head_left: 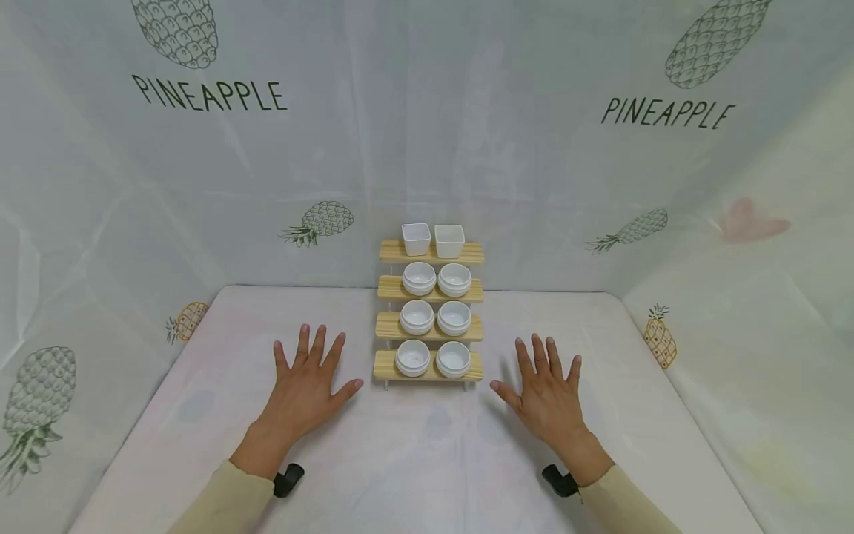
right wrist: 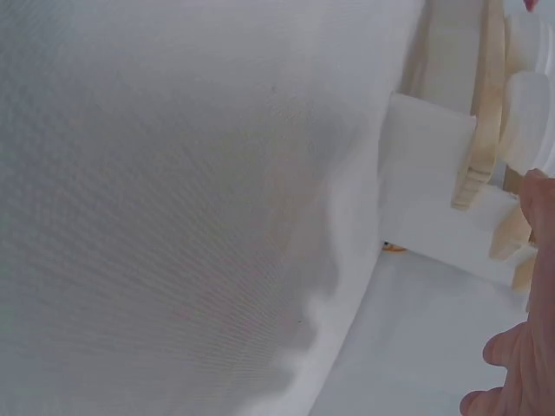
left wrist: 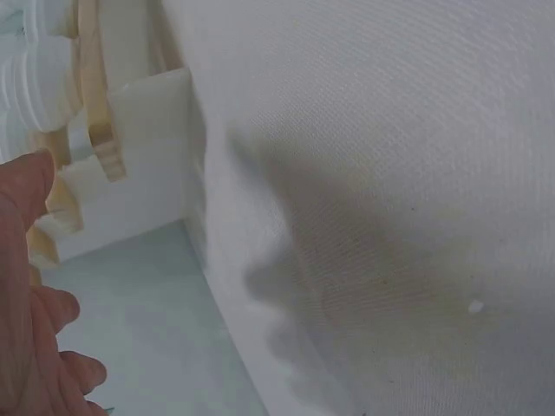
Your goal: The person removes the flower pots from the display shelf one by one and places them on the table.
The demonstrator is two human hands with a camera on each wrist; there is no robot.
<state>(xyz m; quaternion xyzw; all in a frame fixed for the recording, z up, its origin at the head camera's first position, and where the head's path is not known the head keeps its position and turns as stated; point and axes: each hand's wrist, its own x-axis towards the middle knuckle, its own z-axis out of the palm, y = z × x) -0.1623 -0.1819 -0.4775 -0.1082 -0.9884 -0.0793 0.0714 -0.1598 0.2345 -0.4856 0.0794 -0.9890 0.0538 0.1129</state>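
A stepped rack with wooden shelves stands at the middle of the table's back edge. Round white bowls sit in pairs on its three lower shelves. Two square white cups occupy the top shelf. My left hand, fingers spread and palm down, is held over the cloth left of the rack, its thumb toward the lowest shelf. On the other side my right hand is likewise spread, casting a shadow on the cloth. Both hands hold nothing. In the left wrist view, the rack's shelf end shows beyond the thumb.
A pale cloth covers the table. Behind and at both sides hang sheets printed with pineapples. Black wrist cameras are strapped at the cuffs of the light sleeves.
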